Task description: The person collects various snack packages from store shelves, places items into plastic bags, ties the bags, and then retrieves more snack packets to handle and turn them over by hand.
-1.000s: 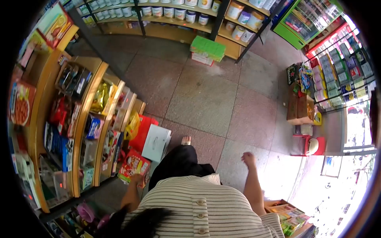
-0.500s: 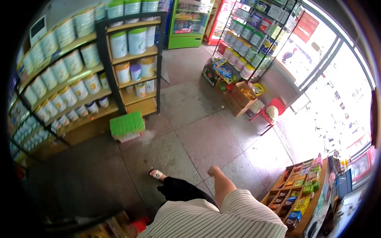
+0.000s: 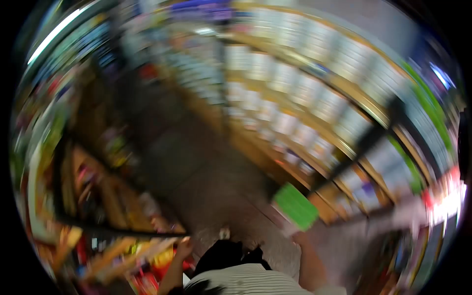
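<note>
The frame is smeared by motion. My left hand [image 3: 184,248] is low at the left, close to the end of a shelf with red and yellow packets [image 3: 160,260]; its fingers are blurred. Low at the right, my right hand [image 3: 300,239] appears just below a green-topped box [image 3: 296,206] on the floor; whether they touch cannot be made out, and its fingers are smeared too. Between the hands are my dark trousers [image 3: 223,256] and striped shirt [image 3: 241,280].
Shelves of white tins [image 3: 285,123] run from the upper middle to the right. A wooden shelf unit with a dark frame [image 3: 113,196] stands at the left. The grey floor [image 3: 196,172] extends between them. Bright light enters at the far right.
The view has swung left from the shop front to the aisle and tin shelves. My left hand has come back into view; the green-topped box now appears farther right.
</note>
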Demonstrator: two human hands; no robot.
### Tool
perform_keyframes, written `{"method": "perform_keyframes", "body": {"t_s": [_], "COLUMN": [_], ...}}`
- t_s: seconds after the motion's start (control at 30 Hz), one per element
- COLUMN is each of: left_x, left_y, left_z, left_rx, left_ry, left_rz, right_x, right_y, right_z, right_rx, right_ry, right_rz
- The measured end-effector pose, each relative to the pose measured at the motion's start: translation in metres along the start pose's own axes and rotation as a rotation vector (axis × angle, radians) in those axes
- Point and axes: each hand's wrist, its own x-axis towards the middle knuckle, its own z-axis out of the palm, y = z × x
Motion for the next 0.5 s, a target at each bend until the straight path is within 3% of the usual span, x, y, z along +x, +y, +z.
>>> {"method": "perform_keyframes", "body": {"t_s": [0.03, 0.07, 0.13, 0.17, 0.2, 0.27, 0.33, 0.37, 0.4, 0.43, 0.47, 0.5], "left_x": [0.014, 0.009, 0.033, 0.051, 0.08, 0.098, 0.139, 0.163, 0.18, 0.198, 0.215, 0.236], "left_y": [-0.03, -0.009, -0.037, -0.039, -0.036, -0.037, -0.057, -0.06, -0.063, -0.064, -0.062, -0.06], "left_z": [0.022, 0.017, 0.023, 0.011, -0.013, -0.03, -0.052, -0.067, -0.082, -0.095, -0.104, -0.116], "left_rx": [-0.102, -0.095, -0.02, -0.071, 0.06, 0.067, -0.089, -0.105, -0.163, -0.223, -0.237, -0.244], "left_ry": [0.027, 0.058, -0.041, -0.189, -0.351, -0.245, 0.034, 0.053, -0.015, -0.082, -0.085, 0.076], "left_rz": [0.078, -0.056, -0.149, -0.275, -0.269, -0.282, -0.283, -0.299, -0.362, -0.425, -0.448, -0.458], "right_x": [0.017, 0.035, 0.058, 0.068, 0.094, 0.117, 0.15, 0.178, 0.194, 0.21, 0.226, 0.251], "right_y": [-0.01, -0.01, -0.045, -0.05, -0.046, -0.029, -0.027, -0.019, -0.01, -0.001, -0.03, -0.05], "right_z": [-0.033, -0.044, -0.063, -0.064, -0.06, -0.05, -0.034, -0.034, -0.035, -0.035, -0.069, -0.095], "right_rx": [-0.184, -0.179, 0.514, 0.464, 0.436, 0.372, 0.848, 0.825, 0.404, -0.081, 0.168, 0.506], "right_ry": [-0.227, -0.092, -0.259, -0.317, -0.337, -0.38, -0.496, -0.502, -0.437, 0.02, -0.256, -0.383], "right_rz": [-0.117, -0.33, 0.187, 0.168, 0.138, 0.102, 0.52, 0.501, -0.224, -0.793, -0.345, 0.08]}}
